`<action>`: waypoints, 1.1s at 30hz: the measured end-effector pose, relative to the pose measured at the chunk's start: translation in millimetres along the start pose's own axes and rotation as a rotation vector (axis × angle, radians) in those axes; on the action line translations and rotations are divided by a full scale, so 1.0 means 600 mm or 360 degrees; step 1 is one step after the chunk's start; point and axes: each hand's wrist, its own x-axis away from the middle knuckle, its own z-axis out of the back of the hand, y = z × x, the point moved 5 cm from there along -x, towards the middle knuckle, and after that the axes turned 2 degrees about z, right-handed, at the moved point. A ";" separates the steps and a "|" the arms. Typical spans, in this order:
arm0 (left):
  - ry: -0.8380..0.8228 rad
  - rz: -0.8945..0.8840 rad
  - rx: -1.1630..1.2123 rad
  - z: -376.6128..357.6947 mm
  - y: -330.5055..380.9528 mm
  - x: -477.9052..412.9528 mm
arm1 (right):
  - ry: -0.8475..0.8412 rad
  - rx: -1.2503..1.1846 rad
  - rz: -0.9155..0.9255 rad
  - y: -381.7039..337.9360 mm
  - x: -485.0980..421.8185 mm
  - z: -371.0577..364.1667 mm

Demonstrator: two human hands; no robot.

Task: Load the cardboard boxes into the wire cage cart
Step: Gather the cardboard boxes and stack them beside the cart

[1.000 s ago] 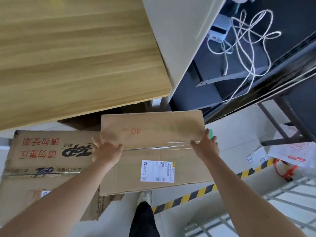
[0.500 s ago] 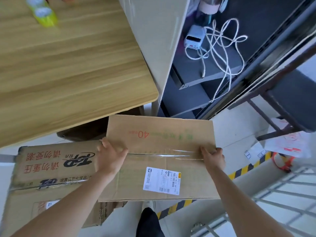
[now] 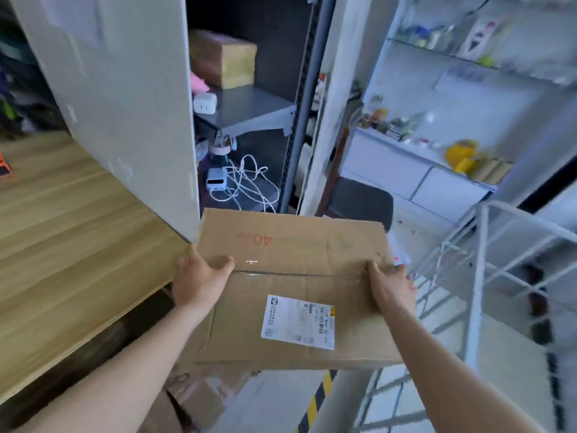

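A flat brown cardboard box (image 3: 299, 254) marked "40" in red, taped along its seam and carrying a white shipping label, is lifted in front of me. My left hand (image 3: 199, 279) grips its left edge, thumb on top. My right hand (image 3: 390, 285) grips the right edge the same way. The white wire cage cart (image 3: 480, 276) stands just to the right, its top rail near the box's right corner. More cardboard boxes (image 3: 199, 398) lie on the floor below the lifted one.
A wooden table (image 3: 71, 239) is at the left, its edge close to my left hand. Behind the box a grey cabinet panel (image 3: 125, 98) and dark shelves hold a charger with white cables (image 3: 246, 182). A black-yellow floor stripe (image 3: 315, 401) runs below.
Both hands have lifted the box up off the floor stack and carried it rightward toward the wire cart. The view has risen with it.
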 end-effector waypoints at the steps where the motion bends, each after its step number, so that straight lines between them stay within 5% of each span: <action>1: 0.0004 -0.0082 0.0012 0.014 0.023 0.003 | 0.0047 -0.0053 -0.0018 0.005 0.015 0.032; 6: -0.0017 -0.0407 0.0095 0.079 0.115 0.070 | 0.0296 -0.0347 -0.0050 0.060 0.112 0.177; 22: -0.0213 -0.1170 0.0119 0.158 0.300 0.485 | 0.1031 -0.0299 -0.0391 0.402 0.435 0.559; 33: -0.0476 -0.1305 0.0119 0.084 0.214 0.870 | 0.1053 -0.0236 -0.0575 0.801 0.648 0.677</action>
